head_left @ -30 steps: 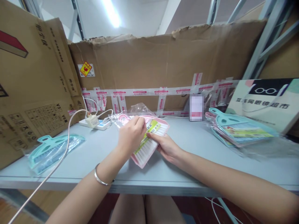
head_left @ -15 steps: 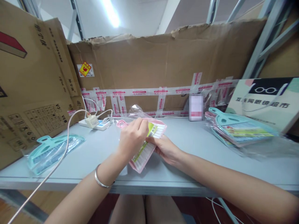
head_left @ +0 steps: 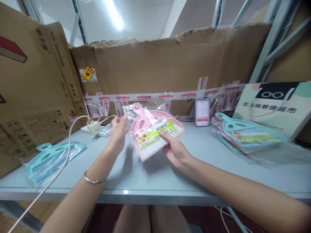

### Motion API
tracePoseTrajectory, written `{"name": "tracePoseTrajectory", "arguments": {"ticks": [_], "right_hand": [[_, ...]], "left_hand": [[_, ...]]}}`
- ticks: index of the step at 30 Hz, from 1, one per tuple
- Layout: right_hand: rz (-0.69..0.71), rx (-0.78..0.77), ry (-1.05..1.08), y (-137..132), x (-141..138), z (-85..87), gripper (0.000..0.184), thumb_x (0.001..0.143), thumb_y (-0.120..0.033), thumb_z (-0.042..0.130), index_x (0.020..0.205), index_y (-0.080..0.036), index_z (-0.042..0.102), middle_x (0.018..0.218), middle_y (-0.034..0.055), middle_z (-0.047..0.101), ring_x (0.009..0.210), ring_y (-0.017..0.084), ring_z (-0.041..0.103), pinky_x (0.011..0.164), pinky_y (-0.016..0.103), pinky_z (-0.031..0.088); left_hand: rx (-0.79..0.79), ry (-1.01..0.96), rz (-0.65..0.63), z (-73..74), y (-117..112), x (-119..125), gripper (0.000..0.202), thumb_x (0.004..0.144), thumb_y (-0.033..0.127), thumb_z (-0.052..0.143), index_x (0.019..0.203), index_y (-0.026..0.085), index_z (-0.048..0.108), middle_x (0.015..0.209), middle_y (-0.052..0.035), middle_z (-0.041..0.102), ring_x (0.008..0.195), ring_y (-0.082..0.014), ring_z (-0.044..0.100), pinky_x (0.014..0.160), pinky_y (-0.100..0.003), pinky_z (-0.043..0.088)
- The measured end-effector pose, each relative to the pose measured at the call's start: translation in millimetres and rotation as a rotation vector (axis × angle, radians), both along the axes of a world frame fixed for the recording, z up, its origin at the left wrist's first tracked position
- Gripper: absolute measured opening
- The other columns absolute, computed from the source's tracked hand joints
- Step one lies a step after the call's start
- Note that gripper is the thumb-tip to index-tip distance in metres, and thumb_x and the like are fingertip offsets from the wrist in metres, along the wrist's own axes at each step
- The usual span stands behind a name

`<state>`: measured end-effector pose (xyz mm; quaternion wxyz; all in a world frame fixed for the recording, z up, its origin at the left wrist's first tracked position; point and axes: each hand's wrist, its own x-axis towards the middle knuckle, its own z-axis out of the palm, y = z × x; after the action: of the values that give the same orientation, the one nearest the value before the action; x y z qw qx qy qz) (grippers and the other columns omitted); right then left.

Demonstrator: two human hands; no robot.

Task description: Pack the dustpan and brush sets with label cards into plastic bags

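A pink mini dustpan and brush set [head_left: 153,131] in a clear plastic bag is held up above the grey table [head_left: 150,181], its face and yellow-green label toward me. My right hand [head_left: 173,149] grips its lower right edge by the white bristles. My left hand [head_left: 118,131] is at the bag's left edge near the pink handle, its fingertips pinching the plastic.
A teal brush in a bag [head_left: 52,157] lies at the left. A stack of bagged teal and pink dustpan sets [head_left: 245,136] lies at the right beside a printed paper bag [head_left: 274,106]. A white power strip [head_left: 98,129] with a cable sits at the back. Cardboard walls [head_left: 157,71] surround the table.
The pink set was lifted from near the table and turned upright to face me. My left hand moved off its front to the bag's left edge.
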<state>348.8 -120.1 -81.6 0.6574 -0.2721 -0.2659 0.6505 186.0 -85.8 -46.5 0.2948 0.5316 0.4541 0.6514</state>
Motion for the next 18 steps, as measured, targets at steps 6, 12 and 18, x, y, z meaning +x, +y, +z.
{"name": "tracePoseTrajectory", "arguments": {"ticks": [6, 12, 18], "right_hand": [[-0.064, -0.031, 0.032, 4, 1, 0.0, 0.032, 0.069, -0.01, 0.067, 0.099, -0.019, 0.06, 0.097, 0.0012, 0.069, 0.088, 0.015, 0.064, 0.07, 0.023, 0.055], [-0.141, -0.025, 0.031, 10, 4, 1.2, 0.031, 0.067, -0.011, 0.066, 0.097, -0.02, 0.06, 0.096, 0.0008, 0.069, 0.093, 0.017, 0.062, 0.072, 0.024, 0.055], [-0.139, -0.056, 0.008, 23, 16, 4.2, 0.018, 0.074, -0.023, 0.063, 0.091, -0.019, 0.06, 0.084, 0.0012, 0.068, 0.079, 0.015, 0.063, 0.066, 0.026, 0.054]], "left_hand": [[-0.395, -0.184, -0.551, -9.1, -4, 11, 0.024, 0.076, 0.032, 0.065, 0.091, 0.013, 0.063, 0.086, -0.0079, 0.069, 0.075, -0.017, 0.063, 0.066, -0.026, 0.051], [-0.43, -0.094, -0.644, -13.2, -11, 16, 0.028, 0.073, 0.032, 0.069, 0.094, 0.015, 0.063, 0.087, -0.0048, 0.068, 0.067, -0.0116, 0.06, 0.057, -0.021, 0.048], [-0.301, -0.013, -0.686, -15.3, -7, 13, 0.047, 0.066, 0.032, 0.075, 0.106, 0.015, 0.058, 0.102, -0.0095, 0.067, 0.083, -0.0189, 0.064, 0.066, -0.026, 0.051]]}}
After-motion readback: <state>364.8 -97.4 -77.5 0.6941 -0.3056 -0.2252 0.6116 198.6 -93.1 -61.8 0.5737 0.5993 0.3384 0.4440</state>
